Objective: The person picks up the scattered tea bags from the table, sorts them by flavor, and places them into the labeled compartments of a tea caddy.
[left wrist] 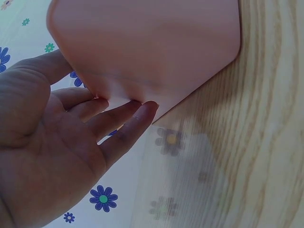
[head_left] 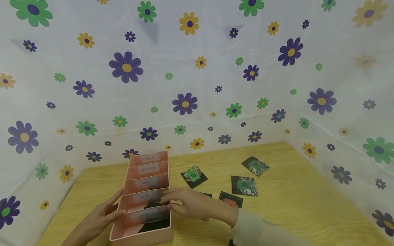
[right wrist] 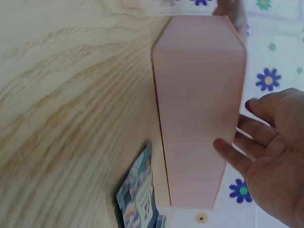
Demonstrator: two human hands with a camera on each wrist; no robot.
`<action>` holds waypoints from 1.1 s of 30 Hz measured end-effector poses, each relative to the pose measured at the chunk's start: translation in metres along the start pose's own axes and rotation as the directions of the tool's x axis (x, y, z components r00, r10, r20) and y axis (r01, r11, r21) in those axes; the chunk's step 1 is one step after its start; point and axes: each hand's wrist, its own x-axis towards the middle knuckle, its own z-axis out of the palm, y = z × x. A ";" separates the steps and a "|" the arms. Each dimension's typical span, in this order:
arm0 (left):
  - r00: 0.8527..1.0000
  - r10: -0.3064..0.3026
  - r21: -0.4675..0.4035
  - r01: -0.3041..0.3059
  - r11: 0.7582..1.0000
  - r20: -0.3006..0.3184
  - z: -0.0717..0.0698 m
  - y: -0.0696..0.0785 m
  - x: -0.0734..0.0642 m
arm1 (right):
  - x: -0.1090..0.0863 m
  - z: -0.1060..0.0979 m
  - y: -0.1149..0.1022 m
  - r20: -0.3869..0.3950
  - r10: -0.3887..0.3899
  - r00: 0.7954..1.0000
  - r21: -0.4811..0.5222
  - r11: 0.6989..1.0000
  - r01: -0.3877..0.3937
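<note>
A long pink box (head_left: 141,241) with several compartments stands on the table, a label on each divider. My left hand (head_left: 100,218) holds its left wall, thumb over the rim and fingers against the outside in the left wrist view. My right hand (head_left: 191,203) reaches over the right rim into the second compartment from the front. Its fingertips are right at a dark packet (head_left: 152,205) there; the box wall hides them in the right wrist view. Another dark packet (head_left: 155,225) lies in the front compartment.
Right of the box, flat dark packets lie spread over the wooden table: one with a green label (head_left: 194,176), two farther right (head_left: 244,185) (head_left: 255,165), and one with a red label (head_left: 231,200) beside my right forearm. A flower-patterned white sheet (head_left: 215,78) surrounds the table.
</note>
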 end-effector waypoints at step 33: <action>1.000 0.000 -0.021 0.000 1.000 0.014 0.000 -0.001 0.000 | -0.144 -0.068 0.061 0.026 0.341 0.940 0.035 0.939 -0.342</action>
